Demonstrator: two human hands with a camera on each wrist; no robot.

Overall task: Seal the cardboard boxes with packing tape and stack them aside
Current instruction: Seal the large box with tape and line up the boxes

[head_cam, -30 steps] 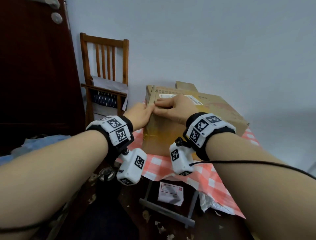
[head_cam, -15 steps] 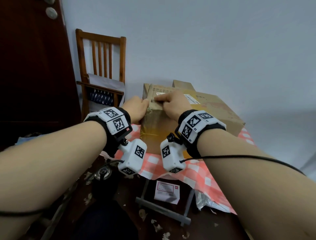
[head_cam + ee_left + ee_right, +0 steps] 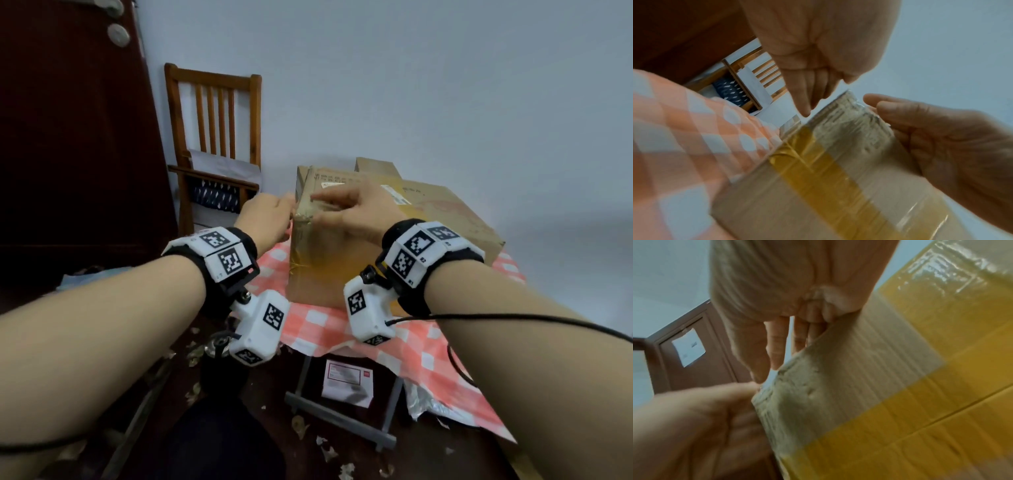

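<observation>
Since the earlier head frames, both hands have slid along the box's near top edge toward its left corner; the right index, formerly flat on the top, now points at that corner.

Head view: cardboard box [image 3: 346, 260] stands on the checked tablecloth [image 3: 342, 329] at the table's left end, against the wall. Right hand [image 3: 356, 212] lies over the top edge, fingers straight, pressing. Left hand [image 3: 269, 219] rests against the left side at the same corner; its finger posture is hidden here. Wooden chair [image 3: 212, 144] stands behind. No tape roll is visible.

Left wrist view: left hand [image 3: 813, 68], fingers straight and relaxed, tips just touching the box corner, holding nothing. Clear tape [image 3: 851, 129] wraps that corner, wrinkled; a yellow band [image 3: 818, 170] lies below.

Right wrist view: right hand [image 3: 789, 308], fingers extended over the edge, flattening tape, gripping nothing.

Judgement: tape is being smoothed at the corner; sealing looks near complete, stacking not yet done.
</observation>
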